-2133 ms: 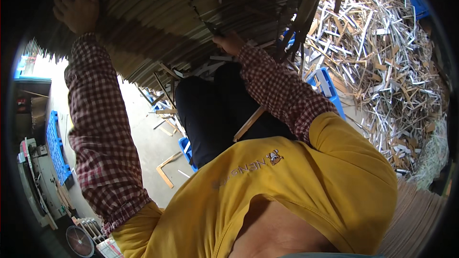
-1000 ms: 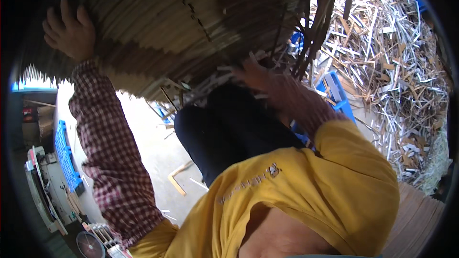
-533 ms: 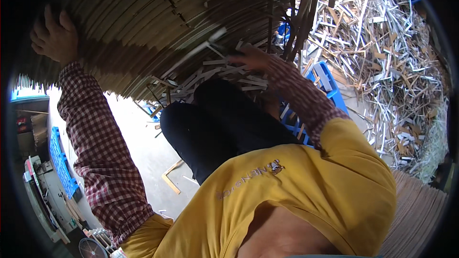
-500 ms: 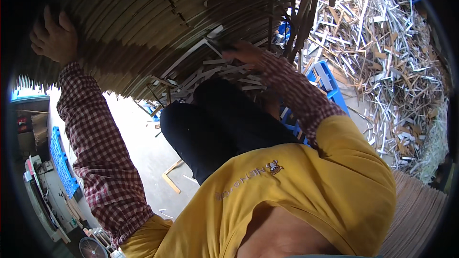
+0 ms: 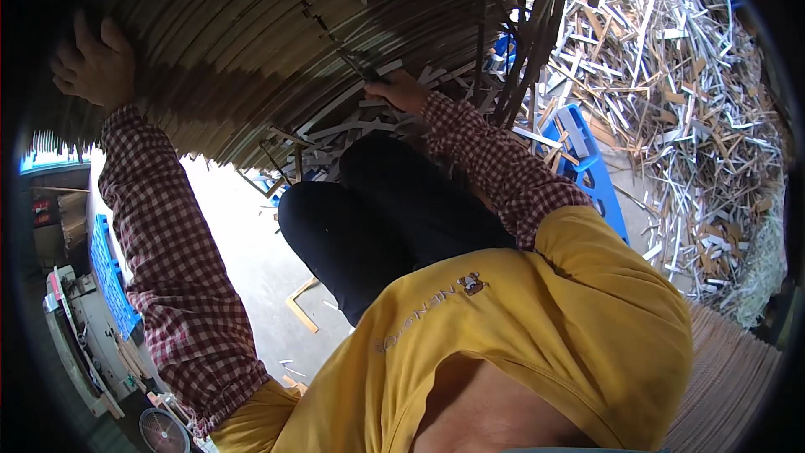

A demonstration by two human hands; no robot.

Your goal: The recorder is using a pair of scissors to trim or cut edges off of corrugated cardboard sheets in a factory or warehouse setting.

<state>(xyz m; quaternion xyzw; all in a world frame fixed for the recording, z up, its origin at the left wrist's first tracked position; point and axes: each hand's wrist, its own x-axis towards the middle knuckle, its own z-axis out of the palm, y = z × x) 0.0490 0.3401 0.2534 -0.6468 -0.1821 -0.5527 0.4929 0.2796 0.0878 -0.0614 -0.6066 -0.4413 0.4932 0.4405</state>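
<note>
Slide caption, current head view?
Left hand rests on stacked cardboard sheets, right hand grips a dark handheld tool; scrap strips lie heaped at right.

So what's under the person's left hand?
A stack of brown cardboard sheets: their edges show around the left hand, which lies spread over them. The patch directly beneath the hand is covered, so that part can't be seen.

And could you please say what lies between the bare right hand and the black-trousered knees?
In the head view, loose, narrow white cardboard-like strips lie between the right hand and the knees.
</note>
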